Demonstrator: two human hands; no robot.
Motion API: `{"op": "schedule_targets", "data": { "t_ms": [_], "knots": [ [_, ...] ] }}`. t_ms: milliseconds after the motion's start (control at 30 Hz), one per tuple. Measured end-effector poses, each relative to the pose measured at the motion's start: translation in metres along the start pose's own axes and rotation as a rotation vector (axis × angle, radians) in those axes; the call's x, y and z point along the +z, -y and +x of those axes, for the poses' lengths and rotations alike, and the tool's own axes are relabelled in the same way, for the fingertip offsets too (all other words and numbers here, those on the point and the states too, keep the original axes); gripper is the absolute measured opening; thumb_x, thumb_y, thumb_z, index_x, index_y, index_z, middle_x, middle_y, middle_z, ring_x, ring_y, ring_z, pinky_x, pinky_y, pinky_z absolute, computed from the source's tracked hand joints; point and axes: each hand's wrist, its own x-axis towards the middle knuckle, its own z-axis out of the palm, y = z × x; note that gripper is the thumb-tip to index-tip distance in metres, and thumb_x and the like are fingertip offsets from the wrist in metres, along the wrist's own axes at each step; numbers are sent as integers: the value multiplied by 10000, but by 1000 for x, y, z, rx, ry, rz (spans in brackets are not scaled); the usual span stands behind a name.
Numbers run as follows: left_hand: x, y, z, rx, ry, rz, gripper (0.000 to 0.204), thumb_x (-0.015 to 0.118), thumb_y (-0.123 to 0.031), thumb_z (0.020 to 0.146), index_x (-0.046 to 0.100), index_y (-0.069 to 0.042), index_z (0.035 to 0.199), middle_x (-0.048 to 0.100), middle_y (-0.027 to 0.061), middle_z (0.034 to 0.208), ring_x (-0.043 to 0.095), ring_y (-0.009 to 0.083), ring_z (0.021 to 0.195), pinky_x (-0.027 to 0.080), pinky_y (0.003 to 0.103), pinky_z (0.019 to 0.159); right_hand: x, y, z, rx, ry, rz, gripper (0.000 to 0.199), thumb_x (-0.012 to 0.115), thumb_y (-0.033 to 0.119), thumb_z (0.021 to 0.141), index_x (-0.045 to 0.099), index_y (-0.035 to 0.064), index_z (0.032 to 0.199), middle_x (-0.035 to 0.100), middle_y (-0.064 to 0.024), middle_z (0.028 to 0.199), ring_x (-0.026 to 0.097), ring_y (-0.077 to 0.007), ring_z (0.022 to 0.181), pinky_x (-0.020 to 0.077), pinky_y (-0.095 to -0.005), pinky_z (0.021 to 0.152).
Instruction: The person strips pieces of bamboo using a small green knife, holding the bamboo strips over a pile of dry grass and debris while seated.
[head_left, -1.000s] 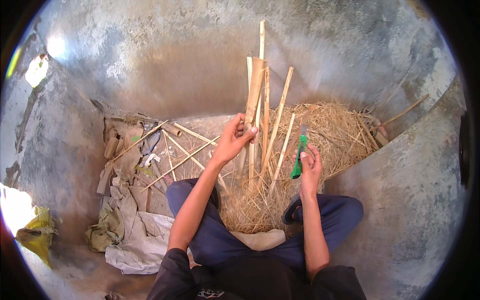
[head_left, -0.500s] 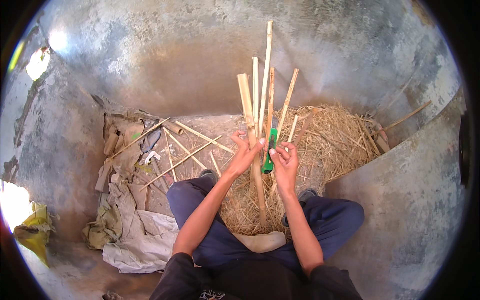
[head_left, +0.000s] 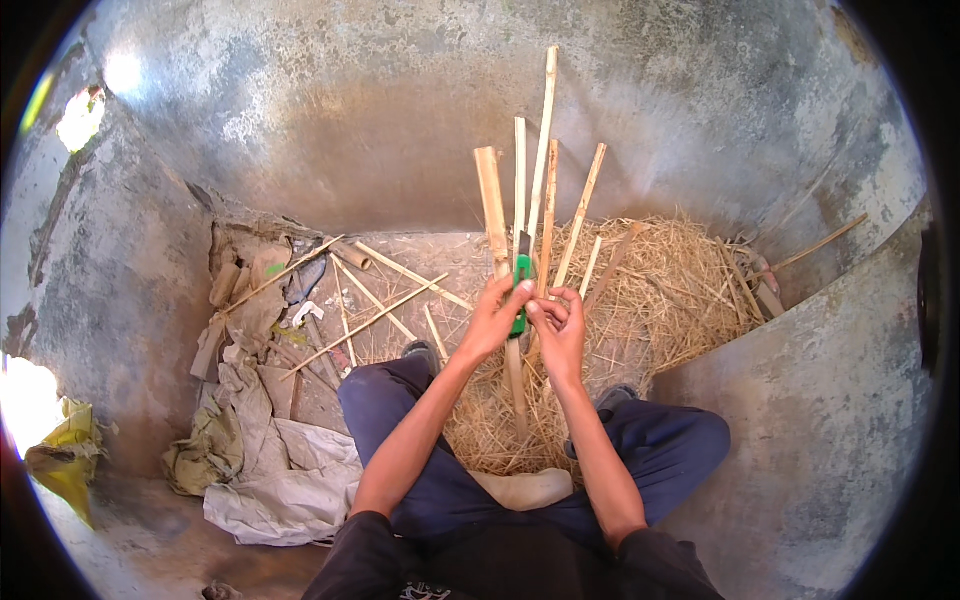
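Observation:
My left hand (head_left: 490, 318) is closed around a broad split bamboo piece (head_left: 491, 205), held upright in front of me. The same hand also grips a green utility knife (head_left: 521, 268), its dark blade end pointing up and my thumb across its body. Just right of the knife, my right hand (head_left: 560, 335) is closed with thumb and fingers pinched together; whatever may be between them is too small to make out. Behind my hands, several thin bamboo strips (head_left: 545, 150) lean toward the far wall, their lower ends partly hidden.
A straw heap (head_left: 680, 290) lies right of my hands. More bamboo sticks (head_left: 375, 320) are strewn on the floor at left, near crumpled cloth sacks (head_left: 285, 480). Worn concrete walls (head_left: 400, 120) surround me closely. My bent knees (head_left: 680, 435) flank the work area.
The green utility knife has passed from my right hand to my left, shifting left against the bamboo. My right fingers have come off it and pinched together.

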Motion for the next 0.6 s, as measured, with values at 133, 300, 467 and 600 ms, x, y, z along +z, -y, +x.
{"op": "schedule_targets", "data": {
  "t_ms": [133,300,467,600],
  "knots": [
    [-9,1,8,-45,-92,-283,354,582,-422,1163,700,-103,1067,565,-42,924,547,68,849,462,256,773,-30,-46,-26,-135,64,-550,454,694,234,1102,533,7,1461,778,-139,1093,729,-179,980,575,-343,918],
    [-15,-15,7,-72,-124,-475,327,576,-414,1167,677,-114,1084,537,-57,880,554,48,791,511,246,726,-43,-55,-73,236,439,-419,404,626,334,1138,666,-7,1349,743,-84,927,721,-164,863,570,-334,819],
    [-30,-12,12,-32,-129,-363,323,573,-407,1167,683,-111,1099,599,-16,1019,609,94,931,534,297,849,-57,-64,-67,470,465,18,377,557,347,1171,710,16,1270,656,-18,787,624,-94,706,511,-277,658],
    [-26,-13,14,206,-213,50,354,581,-407,1160,728,-92,1094,615,93,1359,596,214,1288,472,390,1102,-74,-58,-48,397,365,-103,375,519,354,1185,701,28,1221,592,16,710,506,-68,559,422,-241,506]
  ]
}}
